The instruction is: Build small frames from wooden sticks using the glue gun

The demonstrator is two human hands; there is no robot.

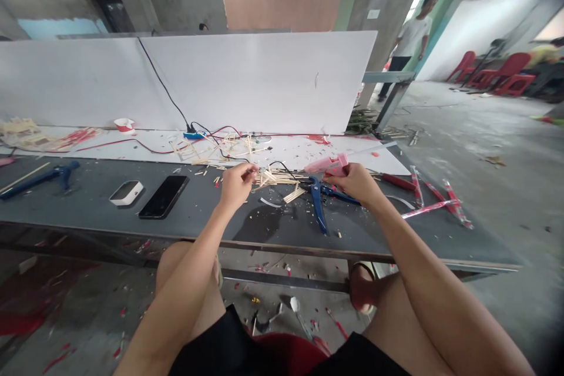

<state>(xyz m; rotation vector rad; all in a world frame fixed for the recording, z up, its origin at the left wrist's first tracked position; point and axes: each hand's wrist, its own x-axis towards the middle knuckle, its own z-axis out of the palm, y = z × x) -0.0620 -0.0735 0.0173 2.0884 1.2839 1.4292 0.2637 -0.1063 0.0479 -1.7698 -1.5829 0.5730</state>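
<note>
My right hand (355,181) is closed around the handle of a pink hot glue gun (328,164), whose nozzle points left over the table. From its back end a pale glue stick (374,148) sticks out. My left hand (238,185) is pinched shut above the table; what its fingertips hold, if anything, is too small to make out. Between the hands lies a loose pile of thin wooden sticks (282,176). Blue-handled cutters (318,202) rest just below the glue gun, close to my right hand.
Left of my hands are a black phone (164,197) and a small white device (127,192). A blue power strip (194,135) with black cords sits by the white upright board (247,82). Red-and-clear wrappers (440,205) lie at right. A person (412,38) stands beyond.
</note>
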